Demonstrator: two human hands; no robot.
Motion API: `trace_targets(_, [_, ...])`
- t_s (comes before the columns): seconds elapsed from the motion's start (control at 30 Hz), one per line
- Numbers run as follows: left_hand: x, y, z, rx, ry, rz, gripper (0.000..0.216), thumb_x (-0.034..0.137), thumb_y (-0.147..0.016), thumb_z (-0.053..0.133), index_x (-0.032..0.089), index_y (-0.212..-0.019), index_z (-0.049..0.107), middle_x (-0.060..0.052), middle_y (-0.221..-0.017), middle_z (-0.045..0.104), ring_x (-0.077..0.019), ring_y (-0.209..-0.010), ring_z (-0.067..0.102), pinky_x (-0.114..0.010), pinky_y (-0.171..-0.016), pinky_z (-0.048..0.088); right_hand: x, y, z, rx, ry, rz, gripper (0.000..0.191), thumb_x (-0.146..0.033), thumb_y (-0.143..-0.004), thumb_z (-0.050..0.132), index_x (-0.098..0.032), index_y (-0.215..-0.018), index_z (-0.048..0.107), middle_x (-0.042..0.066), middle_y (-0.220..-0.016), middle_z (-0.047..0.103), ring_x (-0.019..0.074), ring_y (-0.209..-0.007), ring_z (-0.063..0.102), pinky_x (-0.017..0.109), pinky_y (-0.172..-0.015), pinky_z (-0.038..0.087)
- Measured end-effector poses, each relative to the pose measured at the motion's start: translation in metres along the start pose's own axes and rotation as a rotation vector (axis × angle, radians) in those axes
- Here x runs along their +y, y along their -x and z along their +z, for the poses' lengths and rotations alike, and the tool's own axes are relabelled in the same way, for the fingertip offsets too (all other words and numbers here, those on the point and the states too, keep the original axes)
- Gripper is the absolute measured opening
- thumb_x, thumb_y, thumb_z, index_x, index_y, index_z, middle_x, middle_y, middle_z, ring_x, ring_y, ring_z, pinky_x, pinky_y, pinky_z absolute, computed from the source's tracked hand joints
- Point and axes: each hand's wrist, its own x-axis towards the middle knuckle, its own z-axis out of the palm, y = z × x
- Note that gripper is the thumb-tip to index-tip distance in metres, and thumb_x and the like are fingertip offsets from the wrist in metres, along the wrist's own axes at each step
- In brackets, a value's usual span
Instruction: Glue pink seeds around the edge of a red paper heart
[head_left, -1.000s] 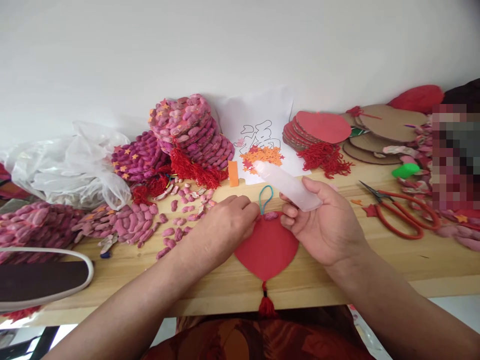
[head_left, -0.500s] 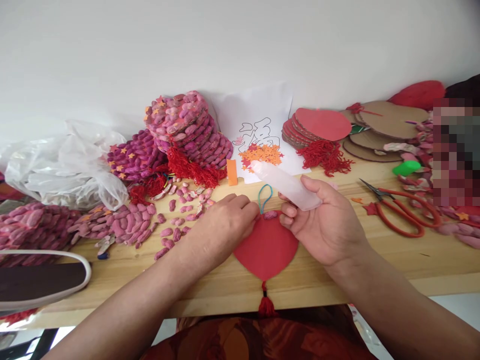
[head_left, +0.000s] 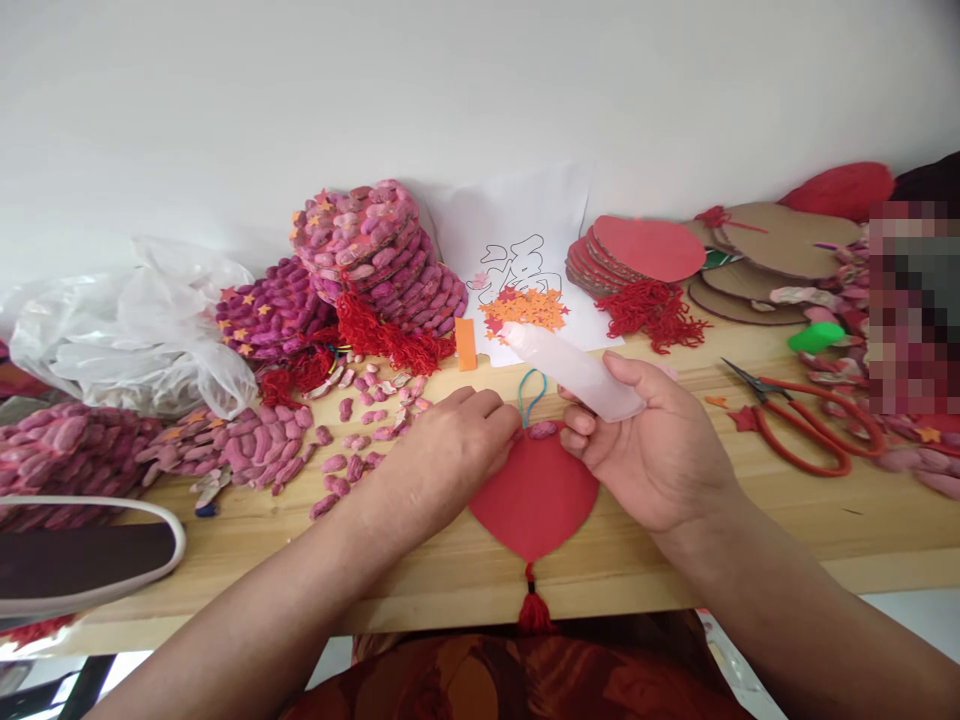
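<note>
In my right hand (head_left: pixel 649 450) is a translucent white glue bottle (head_left: pixel 577 372), held slanting with its narrow end to the upper left. Beneath it lies a red heart-shaped card (head_left: pixel 536 495) with a teal cord loop (head_left: pixel 533 390) at the top and a red tassel (head_left: pixel 535 612) at the bottom. One pink-dyed peanut shell (head_left: pixel 544 429) sits at the card's top edge. My left hand (head_left: pixel 469 445) is closed at the card's upper left edge, fingertips curled under; whatever they grip is hidden.
Loose pink peanut shells (head_left: pixel 354 467) lie left of the card. Behind stand stacked peanut-covered pieces (head_left: pixel 375 260), paper stars (head_left: pixel 525 310) on a white sheet (head_left: pixel 517 210), and red cards (head_left: pixel 649 248). Orange-handled scissors (head_left: pixel 806 425) lie at right, a plastic bag (head_left: pixel 127 330) at left.
</note>
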Motion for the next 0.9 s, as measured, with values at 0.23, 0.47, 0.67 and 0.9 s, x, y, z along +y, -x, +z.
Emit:
trace_targets(0.23, [-0.002, 0.003, 0.004, 0.027, 0.0, 0.032, 0.019, 0.018, -0.104, 0.053, 0.014, -0.1, 0.07, -0.009, -0.095, 0.067, -0.0229, -0.092, 0.063, -0.037, -0.083, 0.056, 0.001, -0.002, -0.001, 0.003, -0.006, -0.008, 0.014, -0.031, -0.082, 0.067, -0.02, -0.086, 0.059, 0.0, -0.071, 0.06, 0.0124, -0.051, 0.043, 0.026, -0.048, 0.036])
trace_targets(0.47, [-0.012, 0.007, 0.005, 0.143, 0.209, 0.023, 0.015, 0.016, -0.101, 0.059, 0.015, -0.111, 0.07, -0.007, -0.1, 0.07, -0.0205, -0.092, 0.067, -0.034, -0.083, 0.056, -0.001, -0.001, -0.002, -0.003, -0.01, -0.01, 0.016, -0.031, -0.079, 0.07, -0.021, -0.083, 0.059, -0.001, -0.068, 0.058, 0.0127, -0.051, 0.043, 0.027, -0.049, 0.038])
trace_targets(0.67, [-0.023, 0.011, 0.006, 0.158, 0.404, 0.042, 0.018, 0.011, -0.099, 0.059, 0.018, -0.111, 0.071, -0.005, -0.11, 0.071, -0.0166, -0.1, 0.068, -0.03, -0.09, 0.054, 0.0, -0.002, -0.003, -0.009, -0.004, -0.021, 0.016, -0.031, -0.077, 0.071, -0.023, -0.081, 0.058, -0.001, -0.069, 0.059, 0.0125, -0.051, 0.044, 0.027, -0.05, 0.036])
trace_targets(0.9, [-0.02, 0.01, 0.01, 0.151, 0.321, 0.046, 0.015, 0.018, -0.099, 0.063, 0.017, -0.11, 0.074, -0.007, -0.104, 0.071, -0.0208, -0.098, 0.066, -0.034, -0.087, 0.054, 0.001, -0.002, -0.002, -0.014, 0.005, -0.021, 0.017, -0.031, -0.078, 0.071, -0.024, -0.079, 0.056, -0.002, -0.068, 0.057, 0.0128, -0.052, 0.044, 0.028, -0.051, 0.038])
